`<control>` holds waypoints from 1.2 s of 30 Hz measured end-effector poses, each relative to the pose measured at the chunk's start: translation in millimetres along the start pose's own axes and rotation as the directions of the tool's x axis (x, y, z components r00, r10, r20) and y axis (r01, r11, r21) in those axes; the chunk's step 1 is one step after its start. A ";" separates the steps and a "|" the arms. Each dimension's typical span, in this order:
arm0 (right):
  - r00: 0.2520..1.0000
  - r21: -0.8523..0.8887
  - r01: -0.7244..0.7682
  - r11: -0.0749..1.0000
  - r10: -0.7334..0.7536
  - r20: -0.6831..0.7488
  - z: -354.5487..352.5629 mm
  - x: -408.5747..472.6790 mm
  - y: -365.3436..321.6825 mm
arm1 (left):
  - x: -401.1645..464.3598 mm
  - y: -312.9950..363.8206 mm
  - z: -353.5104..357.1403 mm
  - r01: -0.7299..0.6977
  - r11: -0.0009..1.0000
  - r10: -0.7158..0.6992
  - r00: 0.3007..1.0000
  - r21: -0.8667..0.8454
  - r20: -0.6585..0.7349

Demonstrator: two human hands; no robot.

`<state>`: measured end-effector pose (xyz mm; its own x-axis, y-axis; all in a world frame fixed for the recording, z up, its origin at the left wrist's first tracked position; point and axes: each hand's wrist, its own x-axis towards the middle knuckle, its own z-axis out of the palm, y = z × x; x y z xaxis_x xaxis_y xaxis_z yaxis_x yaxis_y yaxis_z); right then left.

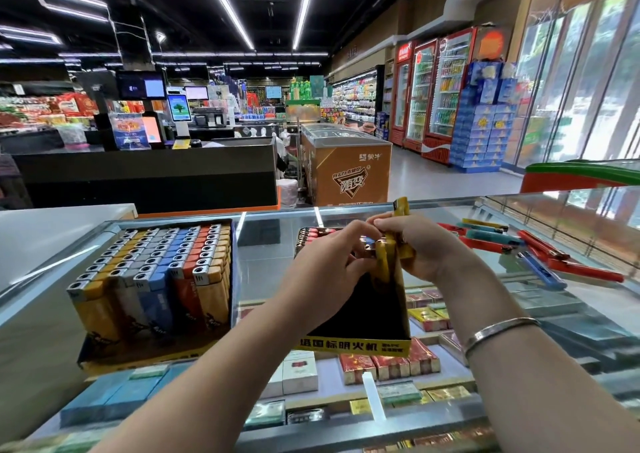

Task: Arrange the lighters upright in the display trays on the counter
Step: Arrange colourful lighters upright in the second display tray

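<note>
Here both hands work over the black tray (360,310): the right hand (420,244) pinches yellow lighters (401,231), the left hand (332,265) curls onto the upright row. A full tray (156,279) stands left of it, loose lighters (540,255) right.

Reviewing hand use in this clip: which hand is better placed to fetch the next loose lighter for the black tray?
Right, probably. The loose lighters lie on the glass just beyond the right hand; the left hand sits on the black tray's far side from them.
</note>
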<state>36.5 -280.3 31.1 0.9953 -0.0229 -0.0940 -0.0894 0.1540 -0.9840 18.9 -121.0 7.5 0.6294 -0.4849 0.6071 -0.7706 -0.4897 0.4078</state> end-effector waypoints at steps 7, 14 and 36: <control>0.993 0.113 -0.057 0.992 0.045 0.109 -3.8 0.8 1.5 | 4.5 8.5 5.4 -0.205 0.924 0.256 0.959 0.324 -0.122; 0.992 0.102 -0.047 0.994 0.034 0.124 -4.8 2.0 3.5 | 5.5 9.3 12.1 -0.221 0.927 0.262 0.960 0.303 -0.103; 0.975 0.135 0.209 0.968 -0.218 0.052 -4.0 4.0 -6.7 | 1.0 5.9 -0.1 -0.053 0.980 0.075 0.991 0.190 -0.111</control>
<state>41.0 -285.3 36.8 0.9914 -0.0042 0.1309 0.1269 0.2781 -0.9521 15.0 -124.4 10.6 0.5550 -0.4366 0.7081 -0.7697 -0.5924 0.2380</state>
